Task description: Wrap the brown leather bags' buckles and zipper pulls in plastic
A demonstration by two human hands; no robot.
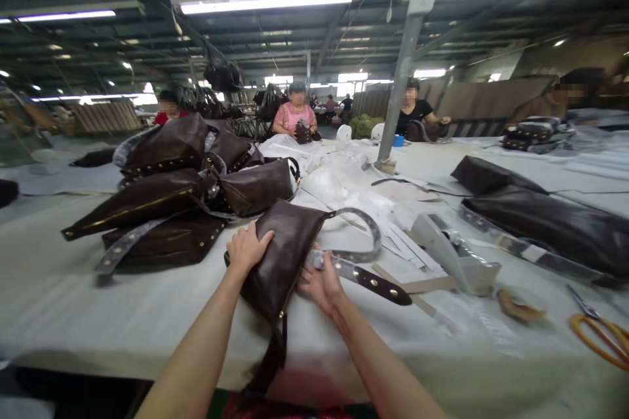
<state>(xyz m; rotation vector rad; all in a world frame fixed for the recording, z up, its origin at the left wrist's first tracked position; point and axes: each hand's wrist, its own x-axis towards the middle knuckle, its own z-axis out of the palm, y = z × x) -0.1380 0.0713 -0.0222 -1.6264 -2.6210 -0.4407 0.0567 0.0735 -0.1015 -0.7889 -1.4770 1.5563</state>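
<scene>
A dark brown leather bag [282, 252] lies tilted at the front of the table, its zip end hanging toward me. My left hand [247, 250] grips its left side, thumb on top and fingers going round the edge. On the right, my right hand [319, 280] is closed around a studded strap [376, 283] wrapped in clear film, close against the bag's side. The strap's bare dark end with brass studs points to the right. A wrapped loop of strap [371, 229] curves out behind the bag. The right fingertips are partly hidden.
Several brown bags [167, 193] are piled at left. To the right are a tape dispenser [455, 252], a tape roll [521, 306], orange-handled scissors [602, 334] and more bags [545, 229]. A metal post [400, 72] rises from the table; people work beyond.
</scene>
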